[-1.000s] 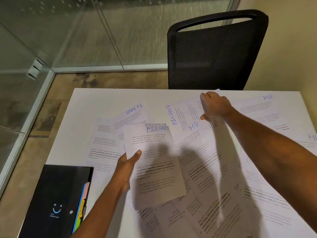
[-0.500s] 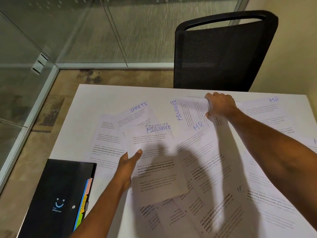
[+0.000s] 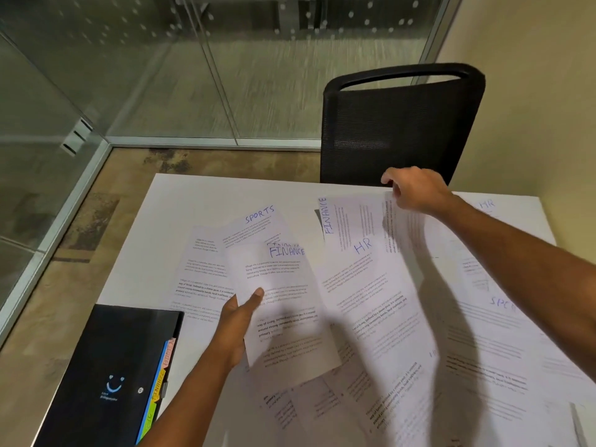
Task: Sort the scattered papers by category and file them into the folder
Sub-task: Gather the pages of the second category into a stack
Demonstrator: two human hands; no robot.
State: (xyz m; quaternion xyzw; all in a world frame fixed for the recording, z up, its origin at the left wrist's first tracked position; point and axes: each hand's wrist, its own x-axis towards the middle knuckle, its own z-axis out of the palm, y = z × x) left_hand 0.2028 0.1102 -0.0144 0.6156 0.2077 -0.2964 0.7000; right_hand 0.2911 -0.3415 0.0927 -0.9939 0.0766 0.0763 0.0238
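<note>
the sorting step was in hand, and by the look of it the finance sheets were being gathered. the left hand (image 3: 240, 321) held a white printed sheet headed finance (image 3: 280, 285) raised off the spread, thumb on top and fingers under its left edge. the right hand (image 3: 416, 188) reached to the far side of the white rectangular table (image 3: 193, 201) and pinched the far edge of a white sheet with finance written sideways (image 3: 348, 221), that edge curling up; blur hid how firm the pinch was. a white sheet headed sports (image 3: 258, 221) and a white sheet headed hr (image 3: 361, 279) lay among the overlapping others. the black plastic folder with coloured index tabs (image 3: 106, 366) lay closed at the near left corner, well apart from both held sheets. next, i judged, the sideways sheet needed drawing clear of the hr sheet that seemed to overlap it, turning upright, and laying onto the left hand's sheet without dragging neighbours.
</note>
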